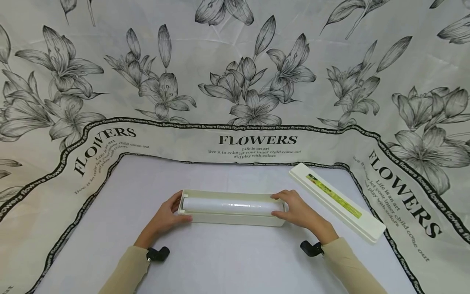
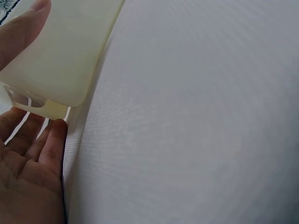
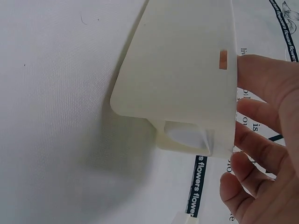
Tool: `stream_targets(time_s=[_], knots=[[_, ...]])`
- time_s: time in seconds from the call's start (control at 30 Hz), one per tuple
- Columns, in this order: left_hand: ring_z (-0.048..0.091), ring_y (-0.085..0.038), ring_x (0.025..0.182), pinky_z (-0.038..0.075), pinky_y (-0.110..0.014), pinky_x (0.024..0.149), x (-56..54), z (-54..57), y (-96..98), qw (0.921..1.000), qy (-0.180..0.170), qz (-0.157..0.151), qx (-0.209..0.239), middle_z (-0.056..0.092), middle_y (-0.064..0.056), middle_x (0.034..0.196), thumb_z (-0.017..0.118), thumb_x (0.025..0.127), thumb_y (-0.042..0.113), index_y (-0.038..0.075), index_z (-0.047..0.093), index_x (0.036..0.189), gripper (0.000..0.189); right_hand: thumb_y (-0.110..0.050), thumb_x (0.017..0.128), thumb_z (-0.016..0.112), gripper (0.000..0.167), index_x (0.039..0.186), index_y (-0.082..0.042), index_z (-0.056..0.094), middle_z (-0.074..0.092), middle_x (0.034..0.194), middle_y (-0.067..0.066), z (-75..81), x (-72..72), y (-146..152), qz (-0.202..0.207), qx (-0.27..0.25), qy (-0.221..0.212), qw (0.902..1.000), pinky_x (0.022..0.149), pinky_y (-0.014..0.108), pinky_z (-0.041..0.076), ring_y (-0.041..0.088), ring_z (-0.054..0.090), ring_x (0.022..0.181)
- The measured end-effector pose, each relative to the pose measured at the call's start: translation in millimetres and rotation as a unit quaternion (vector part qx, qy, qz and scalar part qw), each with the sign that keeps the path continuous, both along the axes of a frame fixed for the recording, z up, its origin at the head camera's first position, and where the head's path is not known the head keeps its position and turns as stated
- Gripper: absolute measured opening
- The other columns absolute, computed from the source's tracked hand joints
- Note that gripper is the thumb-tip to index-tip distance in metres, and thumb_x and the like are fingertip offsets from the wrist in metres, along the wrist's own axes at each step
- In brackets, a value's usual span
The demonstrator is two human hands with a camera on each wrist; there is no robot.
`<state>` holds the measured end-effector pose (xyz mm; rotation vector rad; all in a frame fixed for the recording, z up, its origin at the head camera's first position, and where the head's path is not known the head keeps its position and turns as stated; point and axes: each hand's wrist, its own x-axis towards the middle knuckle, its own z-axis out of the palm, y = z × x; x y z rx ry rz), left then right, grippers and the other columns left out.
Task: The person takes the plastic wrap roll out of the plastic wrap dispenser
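Observation:
A long cream-coloured cling film box lies lidless on the white table, holding a shiny roll of cling film. My left hand grips the box's left end, its thumb across the front wall and its fingers around the end. In the left wrist view those fingers touch the lower edge of the end wall. At the other end, my right hand reaches over the rim, thumb and index finger about the roll's right end. Skin shows through a slot in the front wall; the exact contact is hidden.
A cream lid with a yellow-green label lies slantwise at the right, near the table edge. White cloth covers the table. A flower-printed curtain borders the back and both sides. Black cameras sit on both wrists.

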<state>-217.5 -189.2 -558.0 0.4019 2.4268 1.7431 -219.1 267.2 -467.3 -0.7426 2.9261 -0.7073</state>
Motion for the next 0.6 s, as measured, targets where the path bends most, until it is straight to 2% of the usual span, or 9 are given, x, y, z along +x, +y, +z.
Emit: stream_targets(time_s=[0.17,0.37,0.6], knots=[[0.044,-0.041,0.146,0.036,-0.056,0.118,-1.5,-0.4,-0.2,1.0,-0.001,0.0,0.004,0.042,-0.02,0.16,0.09,0.08,0.023,0.005,0.029,0.161,0.103,-0.028,0.087,0.083,0.049,0.128,-0.004,0.069,0.07,0.121,0.012,-2.1,-3.5,-3.1,0.004,0.014,0.011,0.9998,0.093,0.05,0.051,0.029,0.056,0.109],[0.045,-0.041,0.145,0.037,-0.056,0.117,-2.6,-2.2,-0.7,1.0,-0.002,-0.003,0.005,0.041,-0.02,0.16,0.09,0.08,0.023,0.006,0.029,0.161,0.103,-0.03,0.087,0.084,0.049,0.126,-0.004,0.07,0.071,0.116,0.008,-0.7,-7.6,-4.6,0.003,0.02,-0.01,0.9997,0.091,0.047,0.049,0.026,0.053,0.106],[0.045,-0.041,0.145,0.037,-0.055,0.117,-1.9,-0.2,-0.8,1.0,-0.005,-0.003,0.006,0.041,-0.02,0.161,0.09,0.08,0.023,0.005,0.029,0.161,0.103,-0.032,0.086,0.084,0.052,0.126,-0.002,0.07,0.069,0.121,0.012,-3.3,-8.9,-1.5,-0.006,0.023,-0.031,0.9992,0.09,0.046,0.048,0.028,0.051,0.106]])
